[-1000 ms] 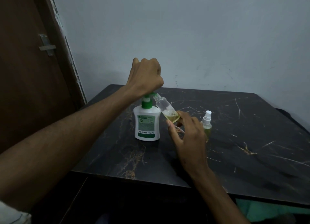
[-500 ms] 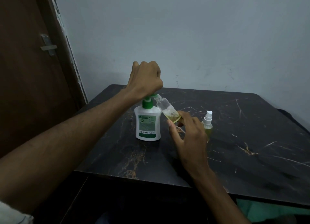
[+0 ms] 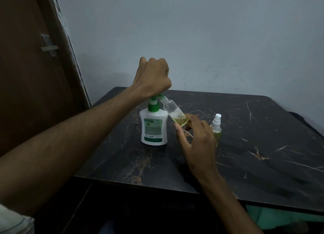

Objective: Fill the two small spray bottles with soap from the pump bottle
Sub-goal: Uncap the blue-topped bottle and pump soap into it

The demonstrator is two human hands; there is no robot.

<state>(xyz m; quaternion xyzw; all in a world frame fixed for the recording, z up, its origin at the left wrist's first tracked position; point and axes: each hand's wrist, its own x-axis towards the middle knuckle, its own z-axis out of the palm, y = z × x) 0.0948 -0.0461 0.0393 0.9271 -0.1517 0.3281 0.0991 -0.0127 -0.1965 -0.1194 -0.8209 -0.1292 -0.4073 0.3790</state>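
A white pump bottle [image 3: 154,128] with a green pump and label stands upright on the dark marble table [image 3: 245,146]. My left hand [image 3: 152,77] is fisted on top of its pump head. My right hand [image 3: 196,137] holds a small clear bottle [image 3: 173,111] without its cap, tilted with its open mouth up against the pump nozzle. Yellowish soap with bubbles fills its lower part. A second small spray bottle [image 3: 216,126] with a white spray cap stands just right of my right hand and holds yellow-green liquid.
A brown door [image 3: 26,76] with a metal latch [image 3: 49,47] is at the left. A pale wall stands behind the table. The table's front edge [image 3: 157,186] runs near me, with green cloth [image 3: 280,218] below it at the right.
Both hands and the bottles keep nearly the same pose. My left fist sits very slightly lower on the pump; the view has shifted a little.
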